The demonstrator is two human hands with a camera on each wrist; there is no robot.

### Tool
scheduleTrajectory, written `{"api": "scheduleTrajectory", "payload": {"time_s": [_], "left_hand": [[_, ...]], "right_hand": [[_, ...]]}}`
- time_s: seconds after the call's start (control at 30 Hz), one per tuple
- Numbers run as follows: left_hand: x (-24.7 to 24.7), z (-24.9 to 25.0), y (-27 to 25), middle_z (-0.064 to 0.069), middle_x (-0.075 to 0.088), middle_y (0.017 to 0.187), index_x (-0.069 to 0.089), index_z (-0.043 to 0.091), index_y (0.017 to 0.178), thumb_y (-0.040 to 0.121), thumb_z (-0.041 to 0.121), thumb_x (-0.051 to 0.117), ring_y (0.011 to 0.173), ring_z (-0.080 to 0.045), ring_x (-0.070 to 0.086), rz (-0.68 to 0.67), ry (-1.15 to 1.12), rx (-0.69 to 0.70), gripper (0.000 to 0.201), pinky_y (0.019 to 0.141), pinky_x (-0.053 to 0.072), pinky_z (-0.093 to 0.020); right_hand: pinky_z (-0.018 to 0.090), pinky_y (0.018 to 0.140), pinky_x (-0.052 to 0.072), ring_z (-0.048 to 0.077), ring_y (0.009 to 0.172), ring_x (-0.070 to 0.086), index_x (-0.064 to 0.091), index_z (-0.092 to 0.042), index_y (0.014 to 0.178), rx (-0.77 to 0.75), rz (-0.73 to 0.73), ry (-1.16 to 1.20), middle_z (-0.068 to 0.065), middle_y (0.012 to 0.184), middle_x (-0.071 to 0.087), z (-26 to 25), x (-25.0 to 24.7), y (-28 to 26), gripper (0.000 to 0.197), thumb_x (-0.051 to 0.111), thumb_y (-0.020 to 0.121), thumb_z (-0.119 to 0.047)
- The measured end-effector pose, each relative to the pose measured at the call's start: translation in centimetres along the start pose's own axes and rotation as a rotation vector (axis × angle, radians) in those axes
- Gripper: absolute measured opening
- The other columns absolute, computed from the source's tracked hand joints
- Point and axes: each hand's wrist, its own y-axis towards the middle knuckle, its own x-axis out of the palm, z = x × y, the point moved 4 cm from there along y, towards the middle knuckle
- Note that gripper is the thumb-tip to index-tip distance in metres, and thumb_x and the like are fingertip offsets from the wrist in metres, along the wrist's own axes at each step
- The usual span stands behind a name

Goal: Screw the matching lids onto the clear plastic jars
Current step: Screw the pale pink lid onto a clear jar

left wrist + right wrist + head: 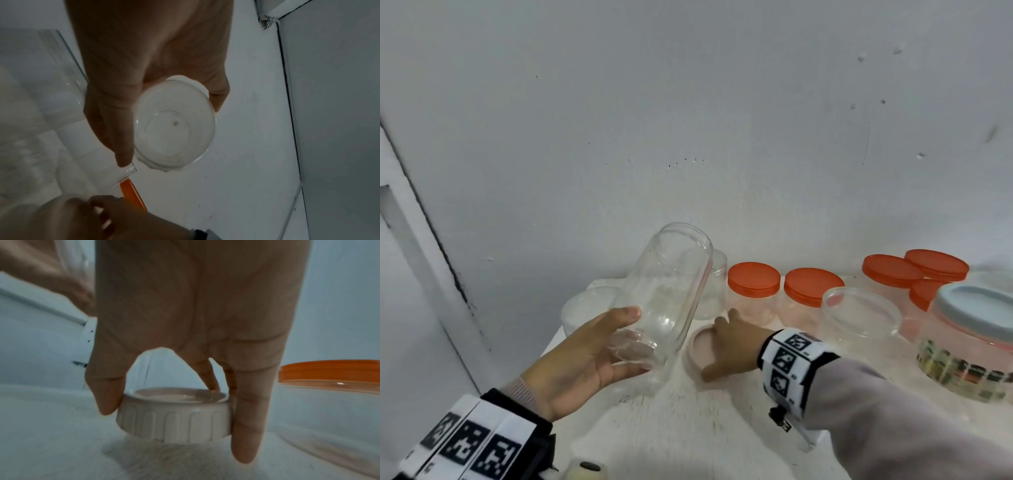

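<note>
My left hand (599, 346) grips a tall clear plastic jar (667, 294) by its base, tilted with the open mouth up and to the right, above the white table (654, 435). The left wrist view looks at the jar's round bottom (174, 125) between my thumb and fingers. Just right of it my right hand (729, 346) pinches a pale pink ribbed lid (702, 346) lying on the table. In the right wrist view the thumb and fingers clasp that lid's rim (174, 423).
Along the wall stand clear jars with orange lids (754, 278), (813, 286) and several more at the right. An open wide clear jar (861, 313) and a grey-lidded patterned jar (972, 339) stand right. A low clear jar (589, 308) sits left; the table edge runs near.
</note>
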Motion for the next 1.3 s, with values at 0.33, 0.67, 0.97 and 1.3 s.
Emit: {"api": "scheduleTrajectory", "payload": {"time_s": [0.33,0.67,0.97,1.3], "left_hand": [[2.4,-1.5,1.2,-0.002,0.058,0.078,0.062,0.014,0.077,0.039,0.048,0.082,0.081,-0.017,0.056,0.014,0.234,0.002,0.055,0.078,0.049,-0.033],[3.9,-5.0,4.4,-0.006,0.049,0.125,0.015,0.022,0.145,0.055,0.034,0.078,0.114,-0.022,0.052,0.114,0.593,-0.171,0.110,0.099,0.045,-0.037],[5.6,-7.2,6.0,-0.008,0.036,0.141,0.007,0.022,0.145,0.063,0.028,0.077,0.119,-0.018,0.044,0.009,0.818,-0.130,0.108,0.089,0.043,-0.025],[5.3,-7.8,6.4,-0.001,0.036,0.135,0.008,0.025,0.137,0.055,0.021,0.086,0.118,-0.018,0.040,-0.042,0.825,-0.107,0.113,0.096,0.041,-0.028]], "right_hand": [[0.032,0.080,0.052,0.017,0.098,0.056,0.045,-0.009,0.125,0.116,0.246,0.503,0.007,0.119,0.051,6.1,-3.7,-4.4,0.070,0.062,0.077,-0.057],[0.043,0.079,0.059,0.022,0.092,0.066,0.049,-0.008,0.120,0.034,0.325,1.025,0.010,0.111,0.061,6.1,-5.5,-5.9,0.063,0.068,0.077,-0.050],[0.041,0.079,0.056,0.019,0.079,0.069,0.071,-0.024,0.088,-0.020,0.259,1.207,-0.007,0.072,0.072,6.1,-6.2,-5.8,0.056,0.051,0.063,-0.070],[0.036,0.070,0.058,0.017,0.074,0.069,0.065,-0.021,0.102,-0.092,0.254,1.229,-0.005,0.078,0.072,5.1,-6.4,-6.3,0.067,0.055,0.058,-0.071]]}}
